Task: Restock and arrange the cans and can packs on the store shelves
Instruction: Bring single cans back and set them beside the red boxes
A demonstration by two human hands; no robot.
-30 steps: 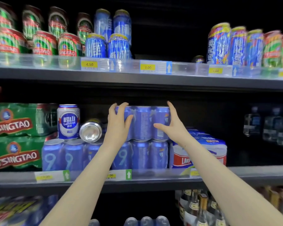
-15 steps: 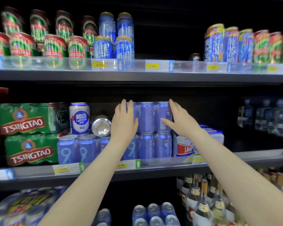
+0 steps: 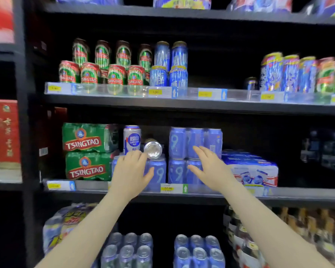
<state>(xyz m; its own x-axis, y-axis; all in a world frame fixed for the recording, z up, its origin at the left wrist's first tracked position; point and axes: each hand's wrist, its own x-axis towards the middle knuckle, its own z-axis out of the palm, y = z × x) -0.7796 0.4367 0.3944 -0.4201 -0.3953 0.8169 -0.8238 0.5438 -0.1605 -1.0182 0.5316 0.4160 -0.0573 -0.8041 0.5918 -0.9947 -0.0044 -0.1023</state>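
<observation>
A blue can pack [image 3: 195, 141] marked with a 9 sits stacked on other blue 9 packs [image 3: 175, 172] on the middle shelf [image 3: 298, 197]. My left hand [image 3: 131, 172] hovers in front of the lower left blue pack, fingers apart, holding nothing. In front of the stack's right side my right hand [image 3: 211, 167] is spread and empty. A white and blue Laoshan can [image 3: 132, 139] stands upright on the lower pack, and beside it a can [image 3: 153, 148] lies on its side.
Two green Tsingtao packs [image 3: 85, 151] are stacked at the left, a Laoshan carton [image 3: 249, 168] at the right. The upper shelf [image 3: 182, 105] holds green and blue cans. Blue packs [image 3: 198, 250] and bottles [image 3: 246, 238] sit below. A red box [image 3: 4, 132] stands far left.
Both hands have let go of the upper blue pack and drawn back and down. The view has pulled away from the shelves.
</observation>
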